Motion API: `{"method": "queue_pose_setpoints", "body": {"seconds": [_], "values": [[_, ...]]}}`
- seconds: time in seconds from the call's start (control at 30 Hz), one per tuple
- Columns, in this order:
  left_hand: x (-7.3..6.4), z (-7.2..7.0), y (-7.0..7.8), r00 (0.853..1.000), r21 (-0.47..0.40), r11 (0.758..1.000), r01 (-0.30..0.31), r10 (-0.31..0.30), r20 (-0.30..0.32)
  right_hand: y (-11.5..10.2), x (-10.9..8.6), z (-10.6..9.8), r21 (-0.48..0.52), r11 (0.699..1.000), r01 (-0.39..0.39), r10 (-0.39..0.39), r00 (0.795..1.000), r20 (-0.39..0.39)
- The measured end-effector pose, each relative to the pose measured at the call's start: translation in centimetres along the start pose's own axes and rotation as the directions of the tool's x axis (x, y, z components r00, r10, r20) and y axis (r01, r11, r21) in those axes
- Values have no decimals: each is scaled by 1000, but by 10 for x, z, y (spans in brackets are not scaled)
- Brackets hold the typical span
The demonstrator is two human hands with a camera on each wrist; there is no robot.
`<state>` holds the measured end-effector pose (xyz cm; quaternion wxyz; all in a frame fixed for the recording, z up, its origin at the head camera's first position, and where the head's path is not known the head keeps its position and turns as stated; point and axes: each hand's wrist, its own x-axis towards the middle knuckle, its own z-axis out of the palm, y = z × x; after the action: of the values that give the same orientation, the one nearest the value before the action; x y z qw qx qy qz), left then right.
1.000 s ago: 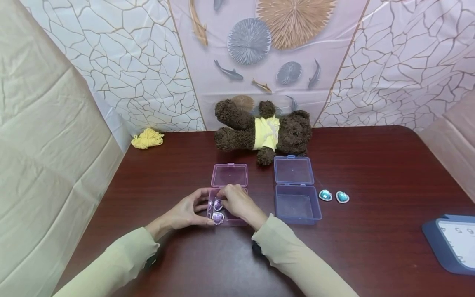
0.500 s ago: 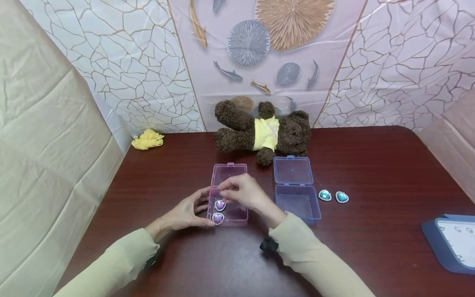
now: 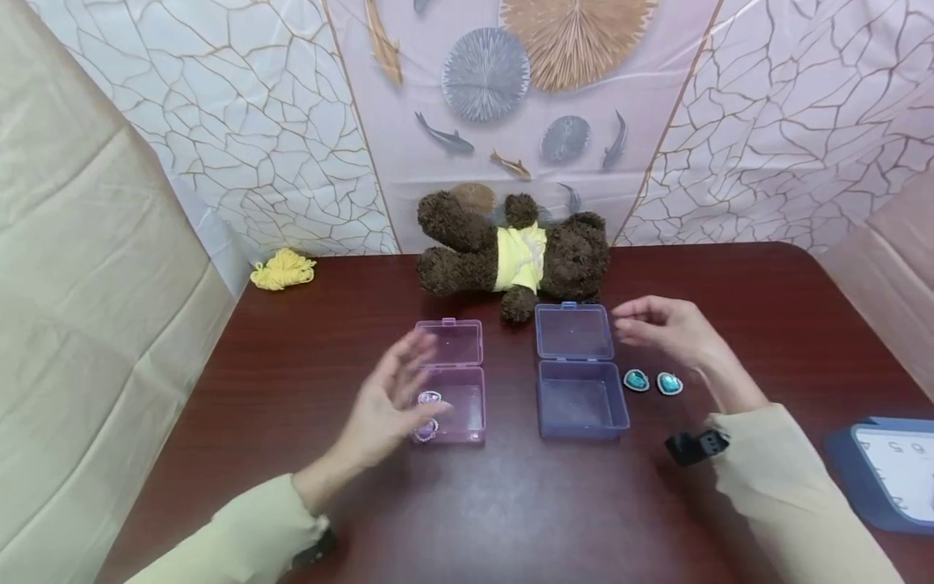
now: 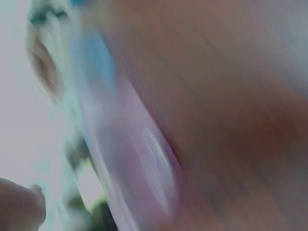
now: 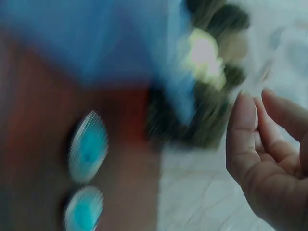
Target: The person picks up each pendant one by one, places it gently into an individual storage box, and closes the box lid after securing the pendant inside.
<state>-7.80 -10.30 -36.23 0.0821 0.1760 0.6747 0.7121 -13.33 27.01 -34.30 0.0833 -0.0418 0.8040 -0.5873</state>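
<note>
My left hand (image 3: 387,405) is raised over the left side of a pink clear plastic box (image 3: 467,405), fingers spread and blurred, holding nothing. Two purple gems with beaded rims lie in that box; one purple gem (image 3: 426,430) shows below my thumb. My right hand (image 3: 671,328) hovers beside the raised lid of a blue clear plastic box (image 3: 584,401), thumb and fingers loosely bent, nothing between them. Just below that hand, two teal gems (image 3: 636,380) with beaded rims lie on the table. In the right wrist view, the fingertips (image 5: 244,103) stand close together with a gap.
A brown teddy bear (image 3: 477,251) in a yellow top lies along the back of the table (image 3: 511,511). Yellow yarn (image 3: 283,269) sits at the back left. A blue-framed clock (image 3: 886,474) lies at the right edge. Both boxes have their lids folded back.
My right hand has left the pink box and swung right, past the blue box, to above the teal gems. My left hand has let go of the pink box's side and lifted.
</note>
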Motion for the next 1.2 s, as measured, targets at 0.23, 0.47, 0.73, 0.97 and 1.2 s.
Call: {"method": "queue_pose_setpoints", "body": {"seconds": [0.23,0.47,0.73,0.97,1.2], "values": [[-1,81,-14,979,-148,976,160,-138,149,43,-10,-29,-219,974,-57,80,992,96],[12,109,-55,976,-133,969,210,-199,89,55,-4,-26,-345,937,55,16,980,198],[27,122,-70,978,-67,975,210,-209,23,60,-2,-23,-470,880,70,28,980,198],[35,129,-75,980,-33,979,200,-200,-4,61,-2,-22,-477,872,111,-7,976,216],[39,134,-79,987,-57,986,157,-159,-17,61,-2,-23,-464,876,133,-20,970,241]]}}
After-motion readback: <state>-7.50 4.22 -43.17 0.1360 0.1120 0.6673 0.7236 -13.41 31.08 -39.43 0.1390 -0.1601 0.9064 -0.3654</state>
